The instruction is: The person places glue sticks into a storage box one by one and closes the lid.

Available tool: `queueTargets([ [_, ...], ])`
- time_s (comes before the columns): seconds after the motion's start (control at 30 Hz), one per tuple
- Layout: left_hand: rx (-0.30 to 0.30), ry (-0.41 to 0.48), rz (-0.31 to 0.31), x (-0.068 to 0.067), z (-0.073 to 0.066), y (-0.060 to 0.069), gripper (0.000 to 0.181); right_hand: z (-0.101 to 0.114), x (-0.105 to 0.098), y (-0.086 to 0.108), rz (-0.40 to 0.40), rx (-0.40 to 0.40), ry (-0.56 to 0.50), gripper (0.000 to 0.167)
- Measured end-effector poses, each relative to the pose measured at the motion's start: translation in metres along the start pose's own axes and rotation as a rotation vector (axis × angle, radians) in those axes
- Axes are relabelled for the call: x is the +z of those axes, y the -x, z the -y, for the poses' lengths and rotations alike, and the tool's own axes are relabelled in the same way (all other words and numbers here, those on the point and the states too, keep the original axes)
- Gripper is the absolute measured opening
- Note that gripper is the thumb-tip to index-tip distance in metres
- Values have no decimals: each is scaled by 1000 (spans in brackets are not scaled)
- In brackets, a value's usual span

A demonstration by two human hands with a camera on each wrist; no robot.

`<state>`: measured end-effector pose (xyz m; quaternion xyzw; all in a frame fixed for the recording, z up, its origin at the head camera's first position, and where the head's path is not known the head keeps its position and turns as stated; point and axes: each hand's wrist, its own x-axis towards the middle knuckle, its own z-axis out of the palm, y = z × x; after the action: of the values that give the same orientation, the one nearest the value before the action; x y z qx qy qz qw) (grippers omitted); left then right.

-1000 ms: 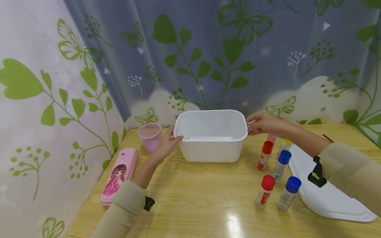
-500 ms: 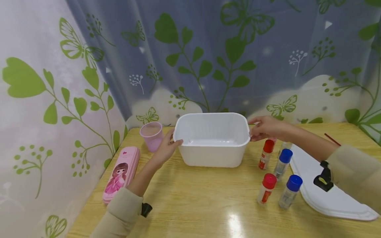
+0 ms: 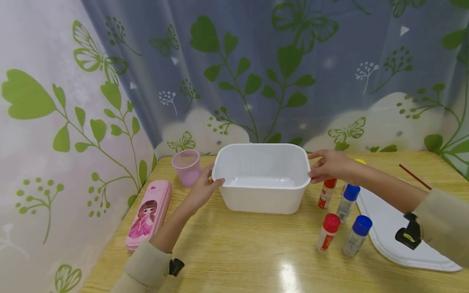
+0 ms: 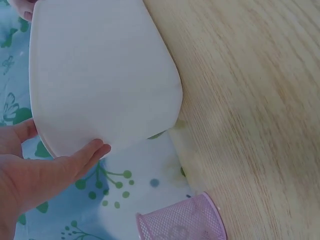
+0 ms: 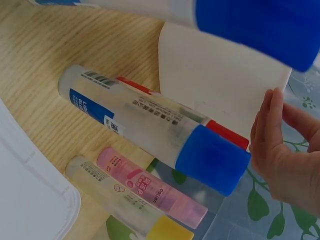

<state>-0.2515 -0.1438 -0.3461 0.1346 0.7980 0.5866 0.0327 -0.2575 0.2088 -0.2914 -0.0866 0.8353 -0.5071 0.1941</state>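
Observation:
A white rectangular plastic bin point(image 3: 261, 199) stands upright at the middle of the table, its inside bare. My left hand point(image 3: 199, 191) grips its left end, thumb over the rim; in the left wrist view the fingers point(image 4: 92, 150) lie along the outer wall. At the other end, my right hand point(image 3: 331, 167) holds the bin by its rim. From the right wrist view, the fingers point(image 5: 270, 117) press flat on the wall, with the thumb at the rim. Close to that hand stand red-capped and blue-capped glue bottles, among them one blue-capped bottle point(image 3: 347, 203).
A pink mesh cup point(image 3: 187, 169) is left of the bin, with a pink pencil case point(image 3: 148, 215) nearer. Right are more glue bottles, including a pink one point(image 5: 150, 187) and a yellow-capped one point(image 5: 125, 200), a white tray point(image 3: 395, 240) and a thin red stick point(image 3: 415, 177). Patterned curtain point(image 3: 249, 61) hangs behind.
Both hands have drawn the white bin toward me across the table, away from the curtain. The cup, pencil case and bottles have kept their places.

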Motion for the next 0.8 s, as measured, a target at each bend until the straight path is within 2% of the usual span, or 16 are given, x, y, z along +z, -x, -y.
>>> queueTargets([
  [0.23, 16, 15, 5, 0, 0, 10, 63, -2, 6, 9, -6, -4, -25, 66],
  [0.47, 25, 55, 14, -1, 1, 17, 62, -5, 9, 17, 7, -3, 1, 68],
  [0.8, 16, 77, 33, -1, 2, 30, 62, -10, 13, 23, 41, -9, -97, 69],
])
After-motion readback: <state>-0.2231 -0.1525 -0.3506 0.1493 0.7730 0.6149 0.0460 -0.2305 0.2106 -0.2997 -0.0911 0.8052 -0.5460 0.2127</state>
